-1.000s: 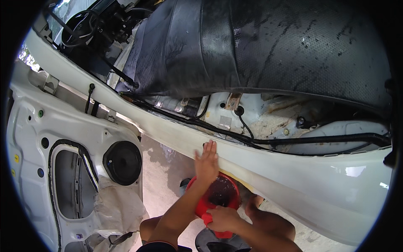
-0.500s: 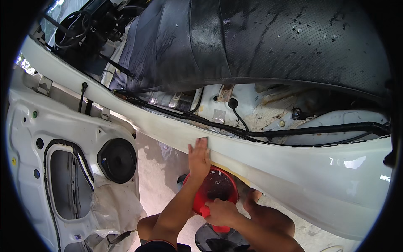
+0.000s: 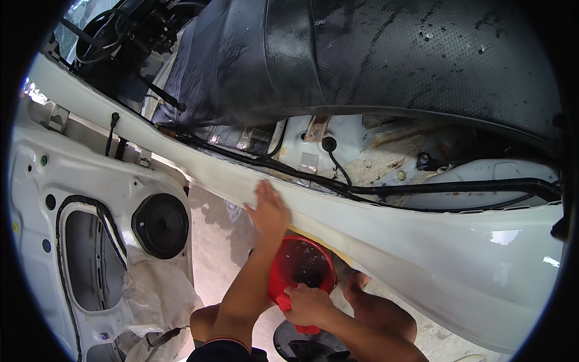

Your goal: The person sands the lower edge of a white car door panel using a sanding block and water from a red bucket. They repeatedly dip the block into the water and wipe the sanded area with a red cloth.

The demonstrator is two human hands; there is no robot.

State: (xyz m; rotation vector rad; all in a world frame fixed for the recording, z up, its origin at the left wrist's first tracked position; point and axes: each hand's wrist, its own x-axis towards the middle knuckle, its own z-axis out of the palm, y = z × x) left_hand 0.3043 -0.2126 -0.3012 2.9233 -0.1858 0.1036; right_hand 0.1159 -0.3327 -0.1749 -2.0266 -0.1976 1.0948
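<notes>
My left hand [image 3: 269, 208] lies flat on the white door sill [image 3: 338, 215] of a vehicle body, its fingers stretched out and slightly blurred. It holds nothing that I can see. Below it stands a red bucket [image 3: 330, 265], with dark water and some bubbles inside. Over the near rim of the bucket, my right hand [image 3: 310, 306] is closed around a red object [image 3: 284, 301]. Part of that object shows at the thumb and part under the hand; its kind is not clear.
A removed-trim white door [image 3: 36, 199] with a round black speaker [image 3: 160, 226] stands at the left. Beyond the sill are black cable bundles [image 3: 458, 187] and a wet black seat [image 3: 386, 54]. A round black thing [image 3: 286, 341] lies under my right hand.
My left hand has slid leftward and a little farther away along the sill. The whole view has shifted slightly. My right hand keeps its hold at the bucket.
</notes>
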